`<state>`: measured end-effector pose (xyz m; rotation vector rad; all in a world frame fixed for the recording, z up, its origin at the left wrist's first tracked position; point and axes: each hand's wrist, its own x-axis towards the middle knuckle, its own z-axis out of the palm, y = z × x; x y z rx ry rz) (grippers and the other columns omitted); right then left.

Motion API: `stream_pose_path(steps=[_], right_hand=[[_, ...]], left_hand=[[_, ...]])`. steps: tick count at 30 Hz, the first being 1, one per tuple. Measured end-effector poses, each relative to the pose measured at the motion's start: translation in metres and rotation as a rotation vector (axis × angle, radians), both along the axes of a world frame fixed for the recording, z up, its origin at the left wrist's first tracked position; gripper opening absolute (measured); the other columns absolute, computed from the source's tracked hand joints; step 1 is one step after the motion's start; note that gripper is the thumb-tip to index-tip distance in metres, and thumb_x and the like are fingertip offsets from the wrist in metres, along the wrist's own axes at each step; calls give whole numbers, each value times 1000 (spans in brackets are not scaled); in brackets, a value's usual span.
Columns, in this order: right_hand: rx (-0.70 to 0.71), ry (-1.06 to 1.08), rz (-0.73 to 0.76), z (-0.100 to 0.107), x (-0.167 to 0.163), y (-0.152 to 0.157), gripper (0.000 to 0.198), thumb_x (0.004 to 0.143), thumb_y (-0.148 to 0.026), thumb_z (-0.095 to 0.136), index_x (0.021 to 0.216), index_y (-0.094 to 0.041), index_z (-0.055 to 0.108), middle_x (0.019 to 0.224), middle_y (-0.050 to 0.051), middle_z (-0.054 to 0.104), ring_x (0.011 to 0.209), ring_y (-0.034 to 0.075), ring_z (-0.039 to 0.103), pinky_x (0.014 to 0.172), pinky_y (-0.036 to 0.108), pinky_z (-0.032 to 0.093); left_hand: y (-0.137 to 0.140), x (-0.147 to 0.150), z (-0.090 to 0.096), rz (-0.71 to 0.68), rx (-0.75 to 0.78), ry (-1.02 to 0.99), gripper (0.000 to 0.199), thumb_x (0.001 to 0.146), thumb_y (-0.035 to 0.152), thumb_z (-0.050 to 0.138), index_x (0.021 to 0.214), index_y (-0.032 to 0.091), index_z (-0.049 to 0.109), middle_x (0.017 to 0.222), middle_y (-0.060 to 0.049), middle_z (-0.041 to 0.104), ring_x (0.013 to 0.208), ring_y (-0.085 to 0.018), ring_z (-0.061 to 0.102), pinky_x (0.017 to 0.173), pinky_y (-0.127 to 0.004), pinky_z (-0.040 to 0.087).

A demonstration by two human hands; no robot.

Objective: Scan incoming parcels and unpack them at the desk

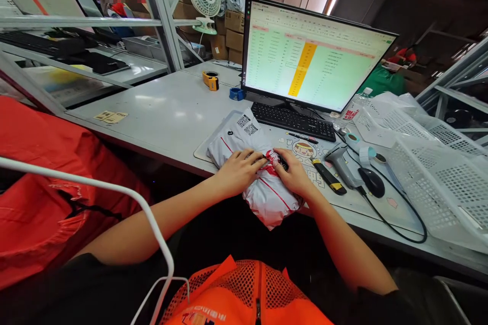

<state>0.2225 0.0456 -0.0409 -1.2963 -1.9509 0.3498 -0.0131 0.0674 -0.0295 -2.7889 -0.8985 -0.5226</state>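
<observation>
A white plastic mailing bag (272,195) with red lines and printed codes lies at the table's front edge, its near corner hanging over. From the left, my left hand (238,172) rests on it with fingers bent and tips pressed together at the bag's middle. My right hand (292,170) grips the bag from the other side, thumb and fingers close to a red-and-black printed patch. The fingertips of both hands nearly meet there. Whatever the bag contains is hidden. Part of a printed desk mat (305,150) shows beneath and beside it.
Right of my hands lie a yellow-black utility knife (330,177), a barcode scanner (343,165), a mouse (371,183) and white baskets (438,188). Behind are a keyboard (293,122) and monitor (312,61). Tape dispensers (211,81) sit farther back. A red sack (57,183) stands left.
</observation>
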Motion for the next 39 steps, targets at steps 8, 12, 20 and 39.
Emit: stream_pose_path(steps=[8,12,20,39], right_hand=[[3,-110,-34,-7,-5,-8,41,99,-25,51,139,-19,60,142,15,62,134,28,57,119,50,45],[10,-118,-19,-6,-7,-21,39,101,-27,51,137,-19,61,138,15,64,130,28,60,114,49,47],[-167,-245,-47,30,-16,-11,66,90,-44,71,147,-13,55,143,20,63,133,34,61,115,50,47],[-391,-843,57,67,-53,-7,111,84,-44,76,169,0,19,155,32,49,137,43,56,108,51,50]], left_hand=[[3,5,8,-119,-116,30,21,102,13,52,93,16,71,97,-11,71,101,-30,54,87,-44,39],[-11,-12,9,-221,-230,25,22,107,26,52,96,19,70,97,-9,70,97,-28,52,88,-43,39],[-16,-19,1,-213,-70,-156,23,110,27,51,111,17,71,126,-12,64,117,-29,50,103,-45,45],[-34,-13,8,-331,-110,-52,16,93,14,64,105,12,74,123,-17,60,128,-33,49,117,-47,46]])
